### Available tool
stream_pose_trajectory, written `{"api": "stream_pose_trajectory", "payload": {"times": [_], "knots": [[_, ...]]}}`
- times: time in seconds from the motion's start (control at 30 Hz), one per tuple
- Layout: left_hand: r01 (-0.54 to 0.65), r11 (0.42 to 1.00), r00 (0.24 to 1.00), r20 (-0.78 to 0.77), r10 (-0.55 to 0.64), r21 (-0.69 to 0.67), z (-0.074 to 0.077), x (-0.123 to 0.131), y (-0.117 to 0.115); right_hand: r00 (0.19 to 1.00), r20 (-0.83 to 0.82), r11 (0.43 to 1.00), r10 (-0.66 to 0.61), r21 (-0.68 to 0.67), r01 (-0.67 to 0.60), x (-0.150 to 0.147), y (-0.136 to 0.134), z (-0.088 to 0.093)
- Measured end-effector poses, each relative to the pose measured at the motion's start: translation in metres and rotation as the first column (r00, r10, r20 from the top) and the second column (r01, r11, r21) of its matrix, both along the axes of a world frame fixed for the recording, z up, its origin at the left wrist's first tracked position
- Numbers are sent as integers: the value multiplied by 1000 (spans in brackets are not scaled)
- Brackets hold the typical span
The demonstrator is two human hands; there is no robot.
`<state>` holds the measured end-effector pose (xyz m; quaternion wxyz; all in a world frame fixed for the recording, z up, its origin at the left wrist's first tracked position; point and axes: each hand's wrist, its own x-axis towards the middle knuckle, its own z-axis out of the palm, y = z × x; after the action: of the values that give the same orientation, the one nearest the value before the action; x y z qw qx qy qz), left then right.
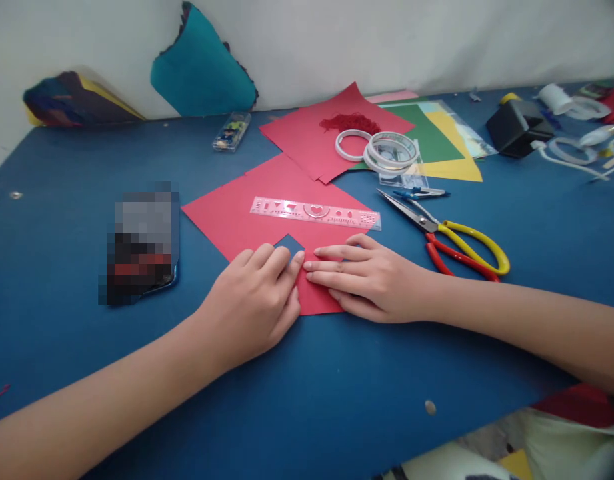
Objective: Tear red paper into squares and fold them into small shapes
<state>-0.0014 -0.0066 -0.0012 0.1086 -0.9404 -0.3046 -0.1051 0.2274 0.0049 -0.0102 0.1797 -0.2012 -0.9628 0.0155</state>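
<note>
Right of the phone [143,243], the left hand [257,297] lies palm down on the near corner of the red paper [237,213], fingers together and flat, gripping nothing. The right hand [371,277] mirrors it, its fingertips almost meeting the left's. This looks like pressing a fold flat, and the next move calls for even pressure along the crease. The sheet lies under the ruler [315,213], with the scissors [451,240] further right.

The sheet [227,213] is smooth, matt red paper; the ruler [287,208] on it is glossy, see-through pink plastic; the scissors [427,223] have bare metal blades and shiny plastic handles; the table [307,373] is matt blue, lightly scuffed.
</note>
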Motion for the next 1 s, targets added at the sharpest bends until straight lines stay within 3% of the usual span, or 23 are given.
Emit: {"api": "stream_pose_trajectory", "payload": {"times": [0.1, 0.27, 0.5, 0.83, 1.0], "knots": [[-33, 995, 994, -98, 42, 89, 7, 4, -12, 1000, 1, 1000, 2, -13, -2, 0, -1, 0], [-32, 994, 963, -262, 59, 105, 16, 5, -25, 1000, 3, 1000, -4, -22, 4, 1, 2, -1], [-59, 985, 966, -241, 98, 163, 9, 6, -28, 1000, 11, 1000, -1, -11, 2, 1, 1, 0], [-28, 1000, 986, -166, 27, -1, 5, 7, 7, 1000, -5, 1000, 2, 10, -2, 0, 1, -2], [-9, 996, 988, -154, -4, -87, 13, 2, 9, 1000, 14, 1000, 6, -3, -6, 1, 1, -1]]}}
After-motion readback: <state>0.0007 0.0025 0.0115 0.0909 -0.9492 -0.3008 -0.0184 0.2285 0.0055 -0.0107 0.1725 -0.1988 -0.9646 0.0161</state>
